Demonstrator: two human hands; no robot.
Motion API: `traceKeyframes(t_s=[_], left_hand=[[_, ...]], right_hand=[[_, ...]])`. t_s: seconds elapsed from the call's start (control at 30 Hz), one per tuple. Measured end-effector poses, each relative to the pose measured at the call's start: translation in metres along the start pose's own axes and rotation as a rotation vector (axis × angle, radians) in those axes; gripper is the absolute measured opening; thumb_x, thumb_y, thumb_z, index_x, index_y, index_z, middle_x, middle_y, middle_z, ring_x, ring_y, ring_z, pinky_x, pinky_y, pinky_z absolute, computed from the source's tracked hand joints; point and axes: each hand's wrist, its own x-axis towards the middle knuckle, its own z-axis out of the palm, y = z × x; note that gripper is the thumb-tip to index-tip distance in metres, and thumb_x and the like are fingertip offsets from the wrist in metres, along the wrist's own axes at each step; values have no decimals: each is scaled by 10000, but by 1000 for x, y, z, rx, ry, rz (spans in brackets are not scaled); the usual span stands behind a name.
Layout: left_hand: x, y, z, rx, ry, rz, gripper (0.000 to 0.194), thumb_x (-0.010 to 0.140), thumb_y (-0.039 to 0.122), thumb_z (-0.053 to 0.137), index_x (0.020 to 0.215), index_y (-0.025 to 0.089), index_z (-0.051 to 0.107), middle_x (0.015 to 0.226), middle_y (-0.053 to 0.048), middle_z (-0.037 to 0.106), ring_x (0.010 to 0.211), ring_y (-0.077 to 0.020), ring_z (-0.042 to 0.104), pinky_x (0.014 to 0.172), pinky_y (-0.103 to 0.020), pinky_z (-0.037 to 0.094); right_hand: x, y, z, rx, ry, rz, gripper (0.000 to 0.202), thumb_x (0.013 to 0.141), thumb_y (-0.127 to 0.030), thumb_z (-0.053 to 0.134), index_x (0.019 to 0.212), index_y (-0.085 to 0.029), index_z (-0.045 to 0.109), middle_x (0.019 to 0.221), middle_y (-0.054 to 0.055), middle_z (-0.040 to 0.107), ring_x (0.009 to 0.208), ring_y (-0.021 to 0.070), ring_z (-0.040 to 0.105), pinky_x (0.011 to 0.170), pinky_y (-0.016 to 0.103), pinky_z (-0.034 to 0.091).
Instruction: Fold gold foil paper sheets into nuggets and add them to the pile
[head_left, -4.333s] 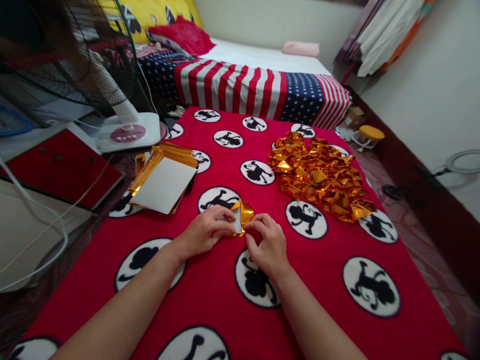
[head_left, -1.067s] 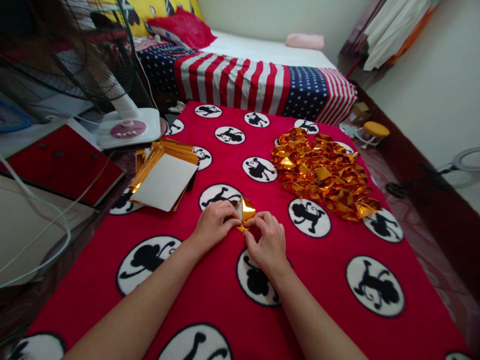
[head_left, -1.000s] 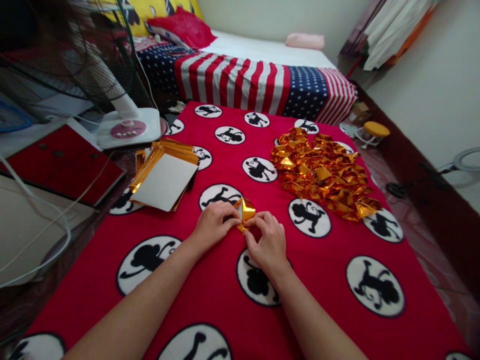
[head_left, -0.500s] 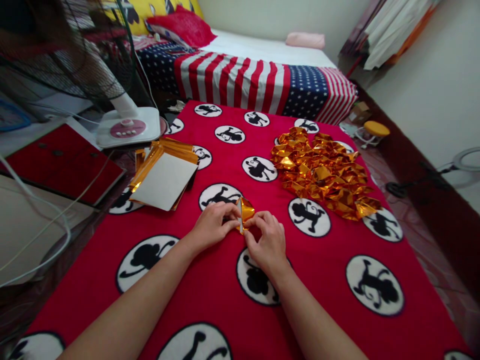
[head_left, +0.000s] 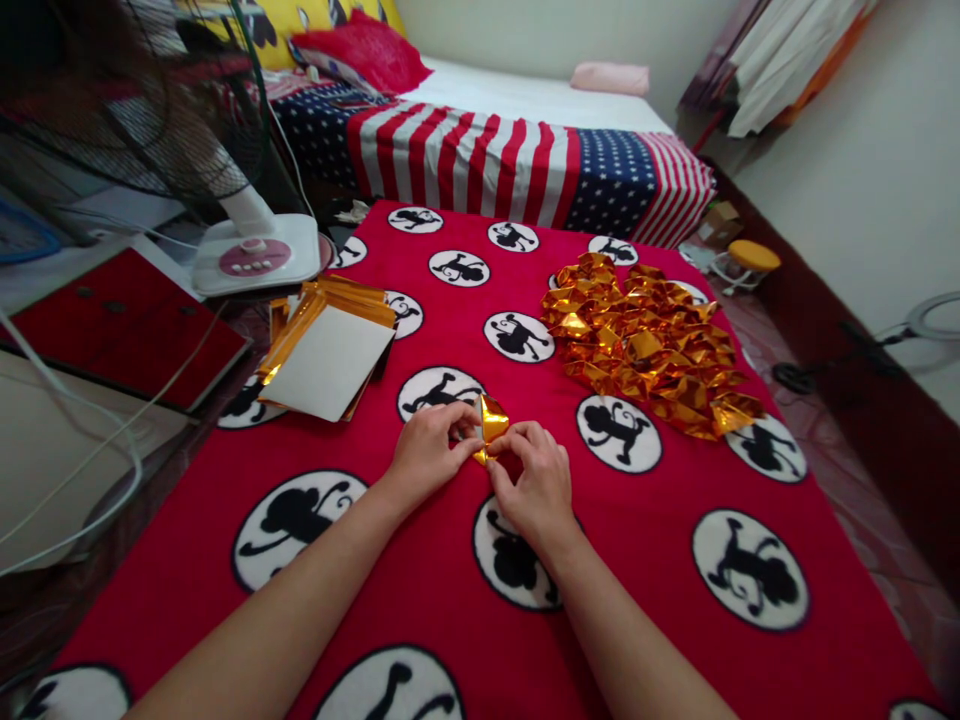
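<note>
My left hand (head_left: 435, 447) and right hand (head_left: 531, 472) are close together above the middle of the bench (head_left: 630, 570), which is covered in a red cloth printed with black figures in white circles. Between them is a small piece of gold foil paper (head_left: 493, 418), partly folded, with a sliver of pale backing showing along its left side. My left thumb and fingertips are drawn in together on its left edge; my right thumb and forefinger pinch its lower right edge, the other fingers curled. How firmly each hand grips, I cannot tell, since my fingers hide part of the paper. Ahead and to my right, a pile of folded gold pieces (head_left: 645, 345) lies spread on the cloth, well apart from my hands. Ahead and to my left is a stack of foil sheets (head_left: 328, 362), the top one pale side up, with gold edges sticking out beneath it. Just beyond that stack stands a fan (head_left: 259, 250) with a white base and a dark wire cage, beside a dark red panel (head_left: 124, 325). Past the far edge of the bench is a bed (head_left: 480, 165) draped with a stars-and-stripes cover, a red pillow (head_left: 367, 55) at its left end and a pink roll (head_left: 610, 79) toward its right. Near the wall on my right sits a yellow-topped stool (head_left: 754, 256).
</note>
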Motion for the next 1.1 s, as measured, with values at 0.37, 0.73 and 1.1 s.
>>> traceKeyframes(t_s=[0.37, 0.73, 1.1], left_hand=[[-2, 0, 1, 63, 5, 28, 156, 716, 176, 768, 820, 202, 654, 732, 23, 666, 689, -138, 593, 686, -274, 424], [-4, 4, 2, 64, 11, 52, 54, 774, 165, 715, 744, 197, 683, 798, -12, 665, 778, -159, 591, 723, -283, 430], [-2, 3, -1, 134, -74, 100, 125, 820, 175, 674, 814, 260, 765, 842, -14, 671, 832, -169, 593, 770, -302, 427]], right_hand=[[0, 2, 2, 8, 1, 3, 76, 779, -203, 695, 846, -233, 675, 969, 22, 612, 942, 206, 537, 779, 326, 340], [-1, 1, 0, 24, 1, -1, 97, 793, -159, 638, 841, -232, 681, 971, 26, 616, 932, 205, 535, 780, 329, 339], [3, 2, -1, 70, -17, 41, 94, 823, -182, 629, 802, -236, 702, 942, 21, 635, 911, 196, 555, 757, 324, 340]])
